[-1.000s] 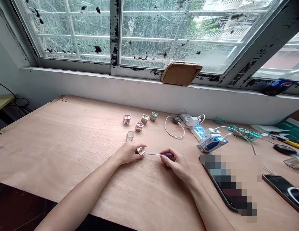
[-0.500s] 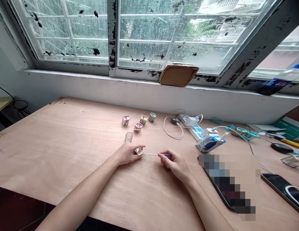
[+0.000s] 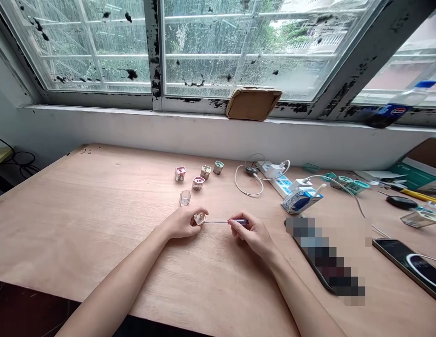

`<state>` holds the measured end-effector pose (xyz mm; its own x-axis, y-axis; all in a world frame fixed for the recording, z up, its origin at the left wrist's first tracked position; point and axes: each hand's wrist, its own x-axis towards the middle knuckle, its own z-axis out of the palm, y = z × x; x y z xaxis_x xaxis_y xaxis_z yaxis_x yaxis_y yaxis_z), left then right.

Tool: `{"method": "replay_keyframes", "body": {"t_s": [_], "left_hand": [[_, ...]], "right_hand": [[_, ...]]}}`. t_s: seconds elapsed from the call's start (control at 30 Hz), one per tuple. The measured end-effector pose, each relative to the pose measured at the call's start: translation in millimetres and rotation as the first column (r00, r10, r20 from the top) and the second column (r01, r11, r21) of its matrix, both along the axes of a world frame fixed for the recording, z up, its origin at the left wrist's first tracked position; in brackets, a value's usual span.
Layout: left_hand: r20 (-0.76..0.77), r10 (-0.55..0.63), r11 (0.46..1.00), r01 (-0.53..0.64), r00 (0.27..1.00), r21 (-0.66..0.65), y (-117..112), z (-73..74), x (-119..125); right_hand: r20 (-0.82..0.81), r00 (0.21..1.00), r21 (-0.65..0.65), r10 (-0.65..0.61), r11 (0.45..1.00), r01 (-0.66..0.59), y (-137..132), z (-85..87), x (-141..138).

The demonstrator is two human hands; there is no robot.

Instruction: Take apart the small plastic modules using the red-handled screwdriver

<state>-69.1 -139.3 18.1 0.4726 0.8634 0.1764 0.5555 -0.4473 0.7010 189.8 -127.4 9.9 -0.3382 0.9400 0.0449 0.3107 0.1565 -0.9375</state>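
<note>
My left hand (image 3: pixel 182 223) rests on the wooden table (image 3: pixel 98 224) and pinches a small white plug part (image 3: pixel 199 218) with its face turned to the right. My right hand (image 3: pixel 251 232) grips the purple handle of a thin screwdriver (image 3: pixel 227 221), whose metal shaft lies level and reaches into the plug part. Just behind my left hand stands a clear plastic shell (image 3: pixel 185 198). Farther back sit several small plug parts: two with pink faces (image 3: pixel 180 173) (image 3: pixel 198 183), a beige one (image 3: pixel 205 172) and a green one (image 3: pixel 218 167).
A white power strip (image 3: pixel 279 180) with a looped cable and a blue-and-white carton (image 3: pixel 300 200) lie to the right. Green plug parts (image 3: pixel 354 186), a phone (image 3: pixel 410 269) and a blurred patch are farther right. A cardboard piece (image 3: pixel 253 103) and a bottle (image 3: pixel 396 110) rest on the windowsill.
Both hands keep the same hold on the plug part and the screwdriver. The view has drifted a little, so everything sits slightly further left and higher in the picture.
</note>
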Motion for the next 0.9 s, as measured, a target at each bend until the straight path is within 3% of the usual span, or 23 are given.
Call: {"method": "replay_keyframes", "body": {"t_s": [0.57,0.9], "left_hand": [[0.054,0.019,0.999,-0.017,0.998,-0.045,0.3,-1.8,0.8],[0.070,0.022,0.999,-0.020,0.997,-0.027,-0.8,1.8,2.6]], "right_hand": [[0.060,0.998,0.151,-0.031,0.988,0.021,-3.3,-0.8,-1.7],[0.029,1.000,0.142,0.004,0.990,-0.008,-4.4,0.1,-2.3]]}}
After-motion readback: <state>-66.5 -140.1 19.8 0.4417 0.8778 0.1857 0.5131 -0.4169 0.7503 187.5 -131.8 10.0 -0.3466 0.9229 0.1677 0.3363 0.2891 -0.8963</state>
